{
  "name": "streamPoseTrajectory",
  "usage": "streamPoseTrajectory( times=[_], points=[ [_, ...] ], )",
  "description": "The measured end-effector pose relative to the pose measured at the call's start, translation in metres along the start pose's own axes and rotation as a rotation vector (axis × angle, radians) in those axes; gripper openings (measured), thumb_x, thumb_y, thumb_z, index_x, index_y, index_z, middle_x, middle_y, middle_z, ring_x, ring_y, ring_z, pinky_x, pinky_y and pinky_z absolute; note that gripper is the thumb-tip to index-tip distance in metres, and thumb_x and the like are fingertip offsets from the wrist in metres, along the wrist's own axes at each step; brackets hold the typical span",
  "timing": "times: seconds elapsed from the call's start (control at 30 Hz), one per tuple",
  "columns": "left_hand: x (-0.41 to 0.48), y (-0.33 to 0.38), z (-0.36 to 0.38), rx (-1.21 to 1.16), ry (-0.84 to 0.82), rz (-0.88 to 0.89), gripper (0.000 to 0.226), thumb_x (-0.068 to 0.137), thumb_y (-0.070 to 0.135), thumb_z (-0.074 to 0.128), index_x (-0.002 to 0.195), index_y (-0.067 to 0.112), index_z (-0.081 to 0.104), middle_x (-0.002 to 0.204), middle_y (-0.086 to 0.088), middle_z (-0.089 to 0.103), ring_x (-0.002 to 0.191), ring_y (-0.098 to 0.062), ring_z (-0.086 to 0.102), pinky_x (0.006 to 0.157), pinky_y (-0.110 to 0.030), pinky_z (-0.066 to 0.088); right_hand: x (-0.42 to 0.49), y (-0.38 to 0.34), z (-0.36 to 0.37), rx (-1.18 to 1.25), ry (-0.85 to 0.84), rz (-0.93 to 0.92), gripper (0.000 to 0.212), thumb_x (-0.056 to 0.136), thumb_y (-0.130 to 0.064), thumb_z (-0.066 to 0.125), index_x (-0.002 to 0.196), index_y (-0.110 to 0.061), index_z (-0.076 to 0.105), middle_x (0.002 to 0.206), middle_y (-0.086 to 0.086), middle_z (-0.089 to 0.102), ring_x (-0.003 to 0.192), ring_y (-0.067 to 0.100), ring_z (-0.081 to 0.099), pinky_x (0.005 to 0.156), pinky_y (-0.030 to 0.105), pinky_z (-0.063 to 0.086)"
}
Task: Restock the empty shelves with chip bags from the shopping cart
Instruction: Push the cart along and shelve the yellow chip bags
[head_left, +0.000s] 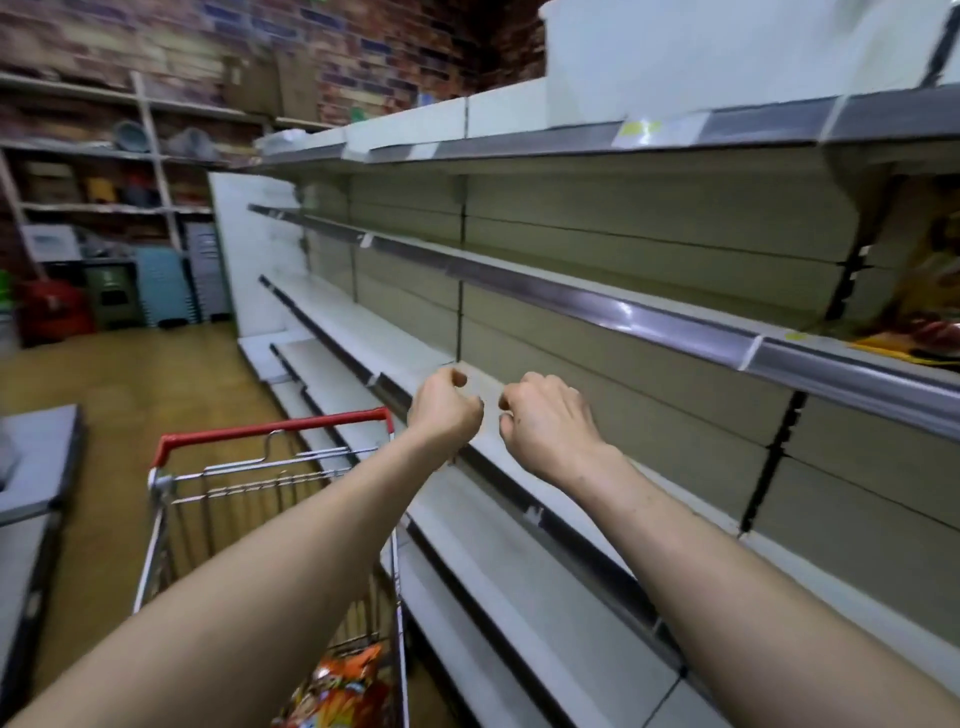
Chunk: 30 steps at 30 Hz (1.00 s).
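Both my arms reach forward over the bare white shelves (545, 587) on the right. My left hand (444, 410) and my right hand (545, 421) hang side by side above a middle shelf, fingers curled, and neither holds anything. A wire shopping cart (218, 483) with a red handle stands to the left of the shelving, under my left arm. Orange and red chip bags (343, 686) lie in the bottom of the cart. More yellow and red bags (930, 332) sit on a shelf at the far right edge.
The shelving unit runs from the right foreground back to a white end panel (249, 254). A grey counter (31, 483) stands at the left edge. Racks of crates and boxes (104, 208) line the brick back wall beyond a brown floor (135, 374).
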<state>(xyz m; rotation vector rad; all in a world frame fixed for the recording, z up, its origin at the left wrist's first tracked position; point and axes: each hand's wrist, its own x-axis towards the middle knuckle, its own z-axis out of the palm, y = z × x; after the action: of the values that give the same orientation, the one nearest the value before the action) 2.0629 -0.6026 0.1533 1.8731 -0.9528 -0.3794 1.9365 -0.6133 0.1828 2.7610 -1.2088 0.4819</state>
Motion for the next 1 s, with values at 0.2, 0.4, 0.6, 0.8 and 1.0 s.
streamPoseTrajectory(
  times=[0.2, 0.4, 0.6, 0.8, 1.0],
  points=[
    [0.018, -0.105, -0.046, 0.067, 0.032, -0.176, 0.032, 0.089, 0.015, 0.058, 0.122, 0.013, 0.056, 0.109, -0.014, 0.065, 0.099, -0.034, 0.065, 0.085, -0.041, 0.055, 0.026, -0.071, 0.074, 0.077, -0.143, -0.095, 0.030, 0.096, -0.014, 0.042, 0.118, -0.010, 0.063, 0.123, 0.013, 0.057, 0.118, 0.033, 0.050, 0.090, 0.035, 0.042],
    [0.048, -0.220, -0.074, 0.122, 0.033, -0.394, 0.030, 0.092, 0.013, 0.058, 0.121, 0.011, 0.055, 0.109, -0.012, 0.064, 0.092, -0.030, 0.064, 0.074, -0.031, 0.052, 0.049, -0.134, 0.160, 0.142, -0.312, -0.118, 0.026, 0.096, -0.014, 0.045, 0.112, -0.007, 0.064, 0.119, 0.016, 0.060, 0.113, 0.035, 0.055, 0.087, 0.037, 0.045],
    [0.067, -0.321, -0.075, 0.112, 0.004, -0.584, 0.023, 0.089, 0.020, 0.064, 0.111, 0.014, 0.058, 0.110, -0.012, 0.066, 0.097, -0.031, 0.066, 0.087, -0.043, 0.056, 0.073, -0.175, 0.251, 0.166, -0.461, -0.130, 0.026, 0.095, -0.017, 0.048, 0.112, -0.009, 0.065, 0.118, 0.014, 0.061, 0.110, 0.034, 0.056, 0.085, 0.037, 0.047],
    [0.080, -0.414, -0.077, 0.097, -0.019, -0.731, 0.029, 0.091, 0.015, 0.060, 0.120, 0.008, 0.056, 0.109, -0.013, 0.064, 0.094, -0.031, 0.065, 0.081, -0.040, 0.057, 0.088, -0.217, 0.346, 0.162, -0.589, -0.159, 0.028, 0.097, -0.017, 0.047, 0.118, -0.011, 0.065, 0.120, 0.013, 0.061, 0.113, 0.033, 0.054, 0.089, 0.037, 0.046],
    [0.082, -0.499, -0.070, 0.038, -0.088, -0.885, 0.040, 0.092, 0.013, 0.061, 0.129, 0.007, 0.050, 0.115, -0.017, 0.062, 0.100, -0.032, 0.064, 0.077, -0.037, 0.053, 0.087, -0.243, 0.432, 0.155, -0.718, -0.148, 0.026, 0.095, -0.013, 0.047, 0.110, -0.008, 0.067, 0.114, 0.014, 0.062, 0.108, 0.034, 0.056, 0.083, 0.036, 0.047]
  ],
)
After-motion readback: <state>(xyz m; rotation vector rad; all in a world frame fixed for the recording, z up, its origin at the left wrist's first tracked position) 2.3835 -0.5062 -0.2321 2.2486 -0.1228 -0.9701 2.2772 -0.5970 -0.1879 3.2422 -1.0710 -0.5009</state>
